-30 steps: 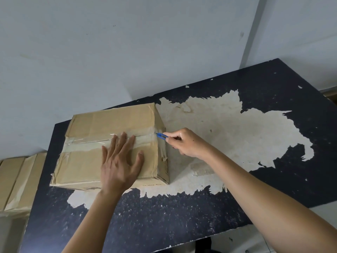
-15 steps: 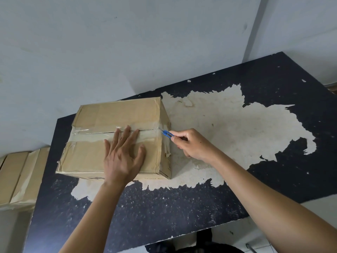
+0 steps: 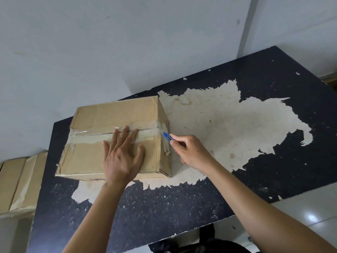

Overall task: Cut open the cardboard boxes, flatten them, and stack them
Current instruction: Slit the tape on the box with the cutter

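Pale walls (image 3: pixel 109 42) meet behind a dark counter (image 3: pixel 273 125) whose coating has peeled off in a big pale patch, and the box (image 3: pixel 113 115) sits on it near the back left corner, closed and taped. The left hand (image 3: pixel 122 157) lies flat on the box's top, fingers straight and reaching the tape (image 3: pixel 87 138), pressing and grasping nothing. Just right of the box, the right hand (image 3: pixel 191 152) has its grip closed on a small blue cutter (image 3: pixel 166 136), the tip touching the tape where the seam meets the top right edge. Over the last second the tip has barely shifted from that edge and the left hand has stayed put, so I judge the cut down the tape on the side of the box is only beginning. A dark slit shows along part of the top seam. Left of the box, off the counter and lower, lies more cardboard (image 3: pixel 16 185), seemingly flat.
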